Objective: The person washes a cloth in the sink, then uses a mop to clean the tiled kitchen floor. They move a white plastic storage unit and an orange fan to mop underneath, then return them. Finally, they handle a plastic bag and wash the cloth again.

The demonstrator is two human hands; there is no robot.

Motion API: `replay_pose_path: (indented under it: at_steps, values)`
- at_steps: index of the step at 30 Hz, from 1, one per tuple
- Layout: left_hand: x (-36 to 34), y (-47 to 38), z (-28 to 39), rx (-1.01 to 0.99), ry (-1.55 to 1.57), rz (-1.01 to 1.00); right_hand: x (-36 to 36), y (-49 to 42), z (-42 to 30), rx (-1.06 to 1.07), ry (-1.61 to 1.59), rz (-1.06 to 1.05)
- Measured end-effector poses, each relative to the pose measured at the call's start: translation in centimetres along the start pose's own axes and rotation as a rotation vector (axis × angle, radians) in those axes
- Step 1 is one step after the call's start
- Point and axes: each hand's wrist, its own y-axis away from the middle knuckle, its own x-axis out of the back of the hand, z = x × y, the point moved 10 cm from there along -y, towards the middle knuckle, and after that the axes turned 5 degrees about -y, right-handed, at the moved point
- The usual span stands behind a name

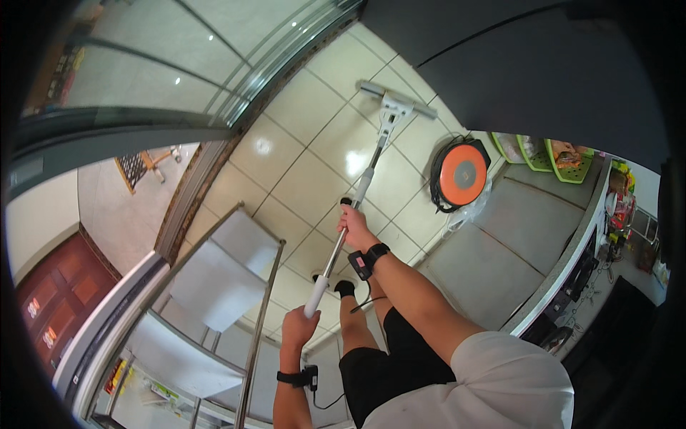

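Observation:
A sponge mop with a white-and-grey head (395, 107) and a telescopic metal pole (333, 254) slants across the view. My left hand (300, 328) is closed around the white grip (317, 296) at the pole's near end. Farther along, my right hand (356, 228) wraps the metal shaft just below a grey collar (364, 185). The mop head rests on cream floor tiles (289, 185), close to the dark cabinet front (514, 69). Both wrists wear black straps with small devices and cables.
A round orange-and-grey appliance (463, 176) with a coiled black cord stands right of the pole. Green baskets (571, 169) hold packaged goods behind it. A metal-framed shelf rack (268, 252) stands close on the left. Beyond are a sliding glass door (161, 69) and its floor track (185, 206).

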Motion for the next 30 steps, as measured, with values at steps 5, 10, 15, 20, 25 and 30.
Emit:
replay_pose_path:
  at_steps: [5, 10, 15, 20, 25, 30]
  values:
    - [8.3, -2.0, 6.2, -0.065, -0.219, 0.321, -6.2, -3.4, -3.5, -0.030, -0.146, -0.199]
    - [17.9, -10.3, 13.6, -0.171, -0.330, 0.431, -18.1, -2.5, -9.7, 0.242, -0.064, -0.388]
    - [24.7, -16.8, 18.5, -0.210, -0.174, 0.375, -25.3, -3.3, -13.4, 0.345, 0.194, -0.245]
    - [23.3, -14.7, 14.4, -0.101, -0.135, 0.317, -25.7, -2.2, -9.8, 0.258, 0.512, -0.214]
    - [16.6, -8.4, 5.2, 0.086, 0.057, 0.269, -21.6, 2.1, -1.3, 0.227, 0.771, -0.195]
    - [10.0, -0.4, -2.2, 0.223, 0.188, 0.250, -15.2, 3.7, 7.7, 0.205, 0.965, -0.163]
